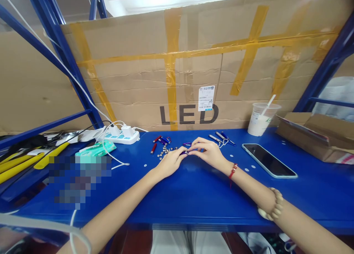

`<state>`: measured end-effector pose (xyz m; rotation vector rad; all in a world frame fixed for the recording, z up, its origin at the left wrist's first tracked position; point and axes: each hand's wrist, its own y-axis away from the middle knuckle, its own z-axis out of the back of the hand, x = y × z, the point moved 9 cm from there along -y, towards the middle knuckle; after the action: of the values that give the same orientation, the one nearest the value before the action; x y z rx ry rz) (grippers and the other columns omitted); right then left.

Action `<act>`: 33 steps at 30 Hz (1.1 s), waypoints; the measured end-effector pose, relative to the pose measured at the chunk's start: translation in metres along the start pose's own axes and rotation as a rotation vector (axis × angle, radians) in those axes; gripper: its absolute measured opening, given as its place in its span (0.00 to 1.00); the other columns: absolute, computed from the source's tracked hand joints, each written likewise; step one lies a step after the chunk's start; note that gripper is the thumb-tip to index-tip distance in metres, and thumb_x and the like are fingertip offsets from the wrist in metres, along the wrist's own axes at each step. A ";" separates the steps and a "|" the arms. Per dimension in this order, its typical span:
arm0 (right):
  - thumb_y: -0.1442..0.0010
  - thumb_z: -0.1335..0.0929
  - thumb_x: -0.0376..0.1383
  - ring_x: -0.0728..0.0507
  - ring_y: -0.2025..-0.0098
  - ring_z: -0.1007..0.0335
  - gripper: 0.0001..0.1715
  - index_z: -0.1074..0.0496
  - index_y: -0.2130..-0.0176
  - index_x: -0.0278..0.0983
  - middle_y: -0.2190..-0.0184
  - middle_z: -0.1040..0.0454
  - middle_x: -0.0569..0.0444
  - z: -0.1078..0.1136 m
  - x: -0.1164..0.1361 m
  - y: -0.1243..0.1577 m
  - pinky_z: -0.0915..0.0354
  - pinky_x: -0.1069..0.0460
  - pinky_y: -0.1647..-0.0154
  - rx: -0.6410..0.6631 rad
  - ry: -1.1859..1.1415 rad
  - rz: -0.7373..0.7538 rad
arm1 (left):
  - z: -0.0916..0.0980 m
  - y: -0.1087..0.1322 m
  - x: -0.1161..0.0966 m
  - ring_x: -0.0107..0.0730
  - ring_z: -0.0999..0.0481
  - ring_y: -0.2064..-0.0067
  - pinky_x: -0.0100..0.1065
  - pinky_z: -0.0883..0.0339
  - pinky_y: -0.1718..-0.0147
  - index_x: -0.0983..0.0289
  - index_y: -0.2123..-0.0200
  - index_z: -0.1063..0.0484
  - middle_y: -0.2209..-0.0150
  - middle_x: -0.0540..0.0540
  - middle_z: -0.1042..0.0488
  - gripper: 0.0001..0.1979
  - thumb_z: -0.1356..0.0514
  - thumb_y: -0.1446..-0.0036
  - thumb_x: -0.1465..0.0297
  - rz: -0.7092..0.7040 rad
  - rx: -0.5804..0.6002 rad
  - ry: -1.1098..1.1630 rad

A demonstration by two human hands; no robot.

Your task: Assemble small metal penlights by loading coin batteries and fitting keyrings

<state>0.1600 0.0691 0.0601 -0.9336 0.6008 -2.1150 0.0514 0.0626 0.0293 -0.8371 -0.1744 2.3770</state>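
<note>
Fingers [197, 146] of both hands [170, 162] [208, 153] clamped on probably a dark tube [184, 152], cardboard [124, 91] printed "LED", white label [206, 98] illegible

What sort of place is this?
Likely a small workshop or storeroom bench: a blue worktop set between blue metal uprights, large taped cardboard marked LED, and a scatter of what look like button cells.

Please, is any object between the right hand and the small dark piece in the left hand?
Nothing visible. The right hand is at the small dark piece in the left hand; the silver discs lie to the left.
</note>
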 end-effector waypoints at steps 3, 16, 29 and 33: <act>0.41 0.34 0.42 0.51 0.68 0.30 0.13 0.22 0.68 0.41 0.65 0.26 0.53 0.003 0.008 0.002 0.38 0.57 0.69 0.006 0.129 0.116 | -0.004 0.000 0.002 0.30 0.29 0.70 0.29 0.37 0.66 0.61 0.58 0.35 0.72 0.49 0.30 0.11 0.54 0.37 0.66 -0.027 0.007 0.073; 0.45 0.31 0.38 0.50 0.68 0.32 0.08 0.24 0.73 0.39 0.69 0.26 0.56 -0.018 -0.012 0.007 0.40 0.56 0.68 0.137 0.018 -0.126 | -0.013 0.005 0.002 0.32 0.26 0.69 0.30 0.34 0.66 0.63 0.60 0.30 0.71 0.53 0.25 0.11 0.51 0.39 0.70 -0.053 0.001 -0.010; 0.46 0.34 0.50 0.49 0.79 0.34 0.21 0.24 0.73 0.35 0.78 0.26 0.54 -0.033 -0.038 0.013 0.41 0.54 0.76 0.198 -0.146 -0.496 | -0.005 0.003 0.001 0.38 0.26 0.55 0.36 0.33 0.56 0.61 0.56 0.34 0.57 0.57 0.25 0.10 0.51 0.39 0.69 -0.076 -0.057 -0.108; 0.48 0.34 0.53 0.48 0.76 0.33 0.22 0.25 0.75 0.38 0.75 0.26 0.55 -0.021 -0.036 0.009 0.42 0.54 0.75 0.110 0.016 -0.444 | -0.005 0.000 0.005 0.37 0.25 0.61 0.34 0.34 0.62 0.60 0.55 0.37 0.62 0.55 0.25 0.10 0.52 0.38 0.68 0.016 -0.040 -0.048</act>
<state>0.1645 0.0937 0.0255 -1.0623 0.2970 -2.5191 0.0520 0.0652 0.0228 -0.8032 -0.2363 2.4172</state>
